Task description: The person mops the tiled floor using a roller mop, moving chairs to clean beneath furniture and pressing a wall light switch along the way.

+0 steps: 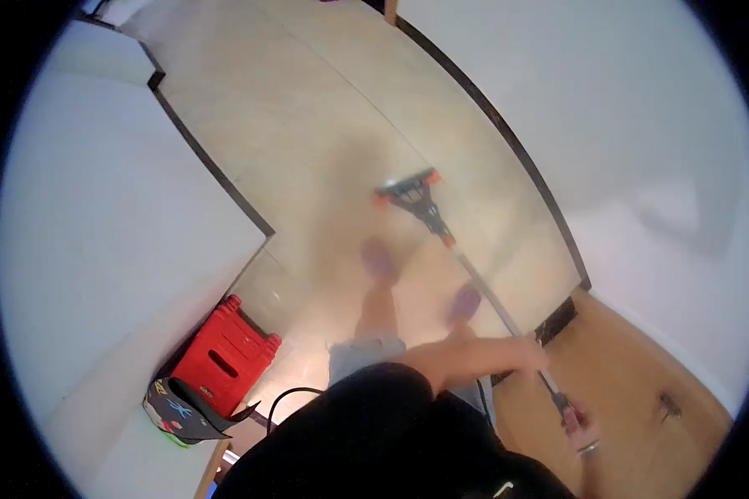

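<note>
A long-handled mop [491, 291] with a grey pole runs diagonally from the floor to my hands. Its flat dark head [412, 190] has orange ends and rests on the pale floor ahead of my feet. My left hand [527, 354] reaches across my body and is closed round the pole. Lower down, near the pole's dark grip, my right hand [581, 431] is wrapped round the handle, a band on its wrist. Both hands are slightly blurred.
White walls with dark skirting [508, 125] border the pale floor [308, 108]. A red folded plastic stool [225, 356] leans at the left wall, beside a dark patterned item [183, 412]. At right is a wooden door [624, 391] with a handle [668, 406]. Purple footwear [466, 301] shows below me.
</note>
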Demonstrator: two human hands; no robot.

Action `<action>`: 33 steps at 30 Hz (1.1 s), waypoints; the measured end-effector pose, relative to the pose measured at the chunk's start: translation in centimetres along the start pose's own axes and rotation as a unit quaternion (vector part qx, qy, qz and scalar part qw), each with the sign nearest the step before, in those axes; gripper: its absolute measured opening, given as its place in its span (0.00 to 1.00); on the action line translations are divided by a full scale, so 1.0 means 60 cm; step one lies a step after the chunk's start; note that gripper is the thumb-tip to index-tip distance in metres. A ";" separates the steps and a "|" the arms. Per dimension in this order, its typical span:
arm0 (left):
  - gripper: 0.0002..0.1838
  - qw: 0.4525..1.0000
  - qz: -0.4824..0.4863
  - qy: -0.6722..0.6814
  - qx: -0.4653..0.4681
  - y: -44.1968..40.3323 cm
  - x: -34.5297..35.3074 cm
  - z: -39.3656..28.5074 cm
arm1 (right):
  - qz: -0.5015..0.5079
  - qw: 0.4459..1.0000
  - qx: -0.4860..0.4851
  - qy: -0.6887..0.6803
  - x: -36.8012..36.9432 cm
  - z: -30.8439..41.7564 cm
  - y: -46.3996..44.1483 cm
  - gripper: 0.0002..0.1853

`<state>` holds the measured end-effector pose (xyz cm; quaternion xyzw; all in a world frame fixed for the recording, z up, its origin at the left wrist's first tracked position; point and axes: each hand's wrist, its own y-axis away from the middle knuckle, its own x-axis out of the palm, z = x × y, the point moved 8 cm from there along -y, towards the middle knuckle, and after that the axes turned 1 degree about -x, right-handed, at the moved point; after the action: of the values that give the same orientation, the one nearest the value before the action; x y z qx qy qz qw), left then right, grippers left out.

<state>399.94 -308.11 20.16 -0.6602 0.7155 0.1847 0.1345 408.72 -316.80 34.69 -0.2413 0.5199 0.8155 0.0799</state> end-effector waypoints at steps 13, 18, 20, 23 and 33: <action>0.21 0.749 -0.369 -0.165 -0.525 0.339 -0.167 0.435 | 0.077 0.898 -0.409 0.145 0.377 0.276 -0.407 0.20; 0.22 0.909 -0.176 -0.116 -0.359 -0.194 0.209 0.467 | 0.125 0.952 -0.278 0.024 0.001 -0.183 -0.424 0.17; 0.19 0.972 -0.104 -0.094 -0.190 -0.372 0.318 0.226 | 0.083 0.994 -0.052 -0.055 -0.151 -0.381 -0.287 0.15; 0.18 0.994 -0.090 0.040 0.037 -0.530 0.380 -0.082 | 0.031 0.994 0.102 -0.026 -0.368 -0.557 -0.065 0.17; 0.20 0.984 -0.128 -0.022 -0.119 -0.562 0.266 -0.042 | -0.215 0.948 -0.112 0.205 -0.510 -0.520 -0.172 0.17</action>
<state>432.13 -325.54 12.54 -0.7535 0.5948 0.2641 0.0934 448.96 -336.13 30.21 -0.5165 0.3660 0.7652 0.1177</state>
